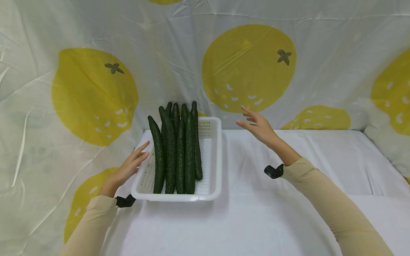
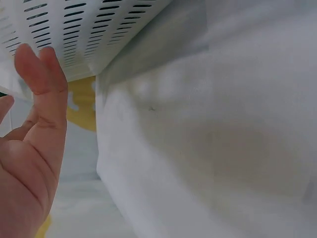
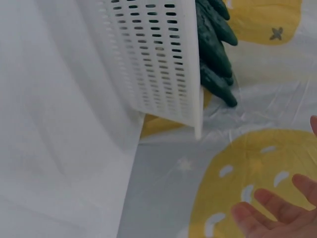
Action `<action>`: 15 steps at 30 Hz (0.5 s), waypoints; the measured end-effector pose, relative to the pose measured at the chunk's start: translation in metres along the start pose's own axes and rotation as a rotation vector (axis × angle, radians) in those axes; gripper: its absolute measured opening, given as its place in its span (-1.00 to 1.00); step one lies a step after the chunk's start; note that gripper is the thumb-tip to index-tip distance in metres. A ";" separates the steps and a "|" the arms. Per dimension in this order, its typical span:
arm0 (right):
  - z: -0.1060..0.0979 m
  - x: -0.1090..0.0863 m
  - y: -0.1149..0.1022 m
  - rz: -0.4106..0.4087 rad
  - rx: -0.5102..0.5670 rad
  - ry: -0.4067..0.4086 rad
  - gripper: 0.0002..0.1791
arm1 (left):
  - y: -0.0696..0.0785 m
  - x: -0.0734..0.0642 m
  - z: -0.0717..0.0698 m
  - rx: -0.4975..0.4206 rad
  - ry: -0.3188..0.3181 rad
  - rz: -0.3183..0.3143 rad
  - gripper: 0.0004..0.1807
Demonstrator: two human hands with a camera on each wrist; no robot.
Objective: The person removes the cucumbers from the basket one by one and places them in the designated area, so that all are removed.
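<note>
A white slotted plastic basket (image 1: 214, 193) stands on the white-covered table. Several dark green cucumbers (image 1: 171, 153) lean in it, their upper ends sticking out over its far rim. Close by the basket's left side is my left hand (image 1: 129, 167), fingers extended; in the left wrist view its fingertips (image 2: 30, 62) are near the slotted wall, and whether they touch it I cannot tell. My right hand (image 1: 259, 128) hovers to the right of the basket, apart from it, with fingers spread and nothing held. Only part of the right hand (image 3: 277, 213) shows in the right wrist view.
Behind the table hangs a pale cloth (image 1: 169, 46) printed with large yellow lemons (image 1: 250, 67); it also runs along the left side. White cloth (image 1: 256, 220) covers the table. A black strap piece (image 1: 273, 171) sits on the right wrist, another (image 1: 125, 201) on the left.
</note>
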State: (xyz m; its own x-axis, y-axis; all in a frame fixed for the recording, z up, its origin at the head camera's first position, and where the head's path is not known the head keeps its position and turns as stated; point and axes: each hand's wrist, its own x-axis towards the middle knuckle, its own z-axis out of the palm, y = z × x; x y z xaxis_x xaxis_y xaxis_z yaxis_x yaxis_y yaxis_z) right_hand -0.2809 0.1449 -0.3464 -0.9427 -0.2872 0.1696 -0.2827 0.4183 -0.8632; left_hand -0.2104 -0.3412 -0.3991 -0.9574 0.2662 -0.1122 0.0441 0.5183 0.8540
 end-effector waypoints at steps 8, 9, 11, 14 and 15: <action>0.014 0.011 -0.014 0.033 0.110 -0.009 -0.20 | -0.005 0.005 0.005 0.019 0.073 0.057 -0.35; 0.016 0.013 -0.013 0.029 0.119 -0.007 -0.20 | -0.006 0.005 0.006 0.022 0.084 0.068 -0.35; 0.019 0.015 -0.014 0.027 0.145 -0.009 -0.20 | -0.008 0.006 0.007 0.038 0.106 0.092 -0.37; 0.025 0.019 -0.016 0.019 0.202 -0.011 -0.21 | -0.010 0.007 0.009 0.046 0.131 0.119 -0.39; 0.027 0.020 -0.017 0.014 0.220 -0.013 -0.21 | -0.011 0.008 0.010 0.050 0.137 0.125 -0.39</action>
State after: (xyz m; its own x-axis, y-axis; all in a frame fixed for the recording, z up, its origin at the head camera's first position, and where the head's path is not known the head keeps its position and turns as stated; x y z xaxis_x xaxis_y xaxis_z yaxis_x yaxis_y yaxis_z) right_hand -0.2906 0.1092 -0.3411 -0.9436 -0.2941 0.1519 -0.2228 0.2248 -0.9486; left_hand -0.2155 -0.3369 -0.4145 -0.9733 0.2198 0.0660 0.1757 0.5289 0.8303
